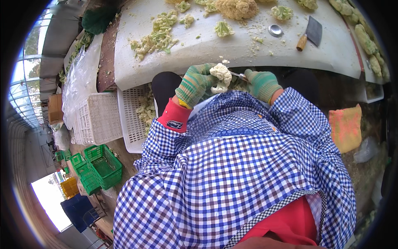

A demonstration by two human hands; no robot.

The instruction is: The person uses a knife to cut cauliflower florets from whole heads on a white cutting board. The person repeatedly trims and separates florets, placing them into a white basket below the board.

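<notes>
My left hand (pixel 196 81), in a green and tan striped knit glove, grips a pale cauliflower piece (pixel 221 73) over my lap. A small knife (pixel 241 76) is in my right hand (pixel 263 83), which wears a matching glove. The blade points left and meets the right edge of the cauliflower; how deep it goes is hidden. Beneath the hands, more cauliflower pieces show partly between my checked sleeves. Just beyond lies the near edge of a white-covered table (pixel 199 59), strewn with crumbs.
On the table are a cleaver (pixel 313 31) with a wooden handle, a round metal lid-like object (pixel 275 30), a cauliflower head (pixel 237 8) and a pile of trimmings (pixel 157 34). A white perforated crate (pixel 130 124) holding florets stands left of my leg. Green crates (pixel 104 166) sit farther left.
</notes>
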